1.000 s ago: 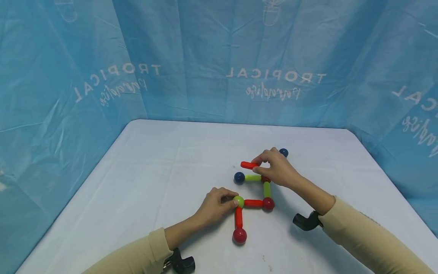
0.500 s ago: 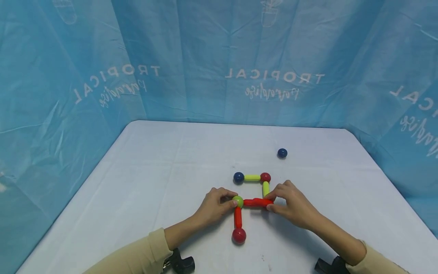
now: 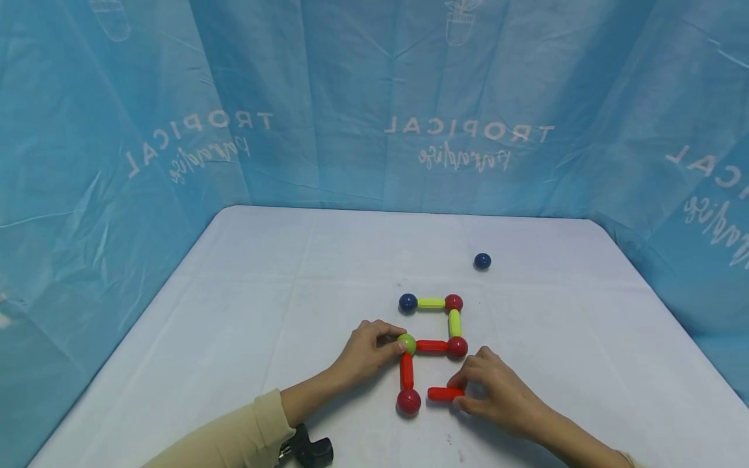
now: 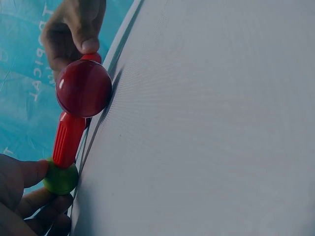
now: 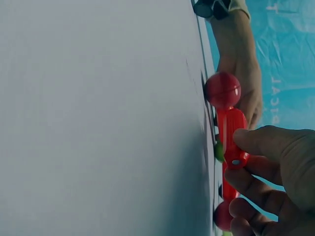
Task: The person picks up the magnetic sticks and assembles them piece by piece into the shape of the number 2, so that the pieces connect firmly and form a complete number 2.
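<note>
My left hand (image 3: 367,354) pinches a green ball (image 3: 407,344) between thumb and fingers. From that ball one red stick (image 3: 406,372) runs toward me to a red ball (image 3: 408,402), and another red stick (image 3: 432,347) runs right to a second red ball (image 3: 458,347). My right hand (image 3: 497,393) pinches a loose red stick (image 3: 445,394) by its right end. The loose stick's left end is close to the nearest red ball, with a small gap in the head view. In the right wrist view, thumb and fingers clasp the loose stick (image 5: 235,137).
Yellow-green sticks (image 3: 454,323) link the right red ball to a farther red ball (image 3: 453,303) and a dark blue ball (image 3: 408,303). A separate dark blue ball (image 3: 482,261) lies farther back on the white table (image 3: 281,273). A blue curtain (image 3: 351,97) stands behind.
My right hand has carried the red stick from beside the far yellow-green stick toward me, down to near the closest red ball. My left hand has stayed on the green ball.
</note>
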Motion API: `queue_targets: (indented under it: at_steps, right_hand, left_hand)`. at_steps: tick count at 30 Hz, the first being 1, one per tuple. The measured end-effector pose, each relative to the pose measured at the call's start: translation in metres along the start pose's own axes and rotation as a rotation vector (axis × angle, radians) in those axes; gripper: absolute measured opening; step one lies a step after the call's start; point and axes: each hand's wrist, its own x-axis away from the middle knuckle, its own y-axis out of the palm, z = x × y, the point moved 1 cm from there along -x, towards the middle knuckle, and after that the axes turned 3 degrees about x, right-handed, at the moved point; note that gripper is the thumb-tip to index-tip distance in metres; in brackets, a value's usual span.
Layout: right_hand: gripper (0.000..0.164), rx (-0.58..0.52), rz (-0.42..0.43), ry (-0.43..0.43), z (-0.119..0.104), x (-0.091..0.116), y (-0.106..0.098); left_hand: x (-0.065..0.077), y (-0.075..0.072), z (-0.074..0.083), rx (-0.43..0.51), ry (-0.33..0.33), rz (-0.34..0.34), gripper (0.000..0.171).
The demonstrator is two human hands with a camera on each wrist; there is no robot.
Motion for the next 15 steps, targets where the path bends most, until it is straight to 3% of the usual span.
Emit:
queue_targets:
  at_steps: [15]
  right_hand:
    - [0.022,-0.021,0.010,-0.029,-0.0092,0.0024,0.0076]
  left_hand:
    - [0.0007,0.0000,0.0005,-0.008,0.003,0.003,0.028]
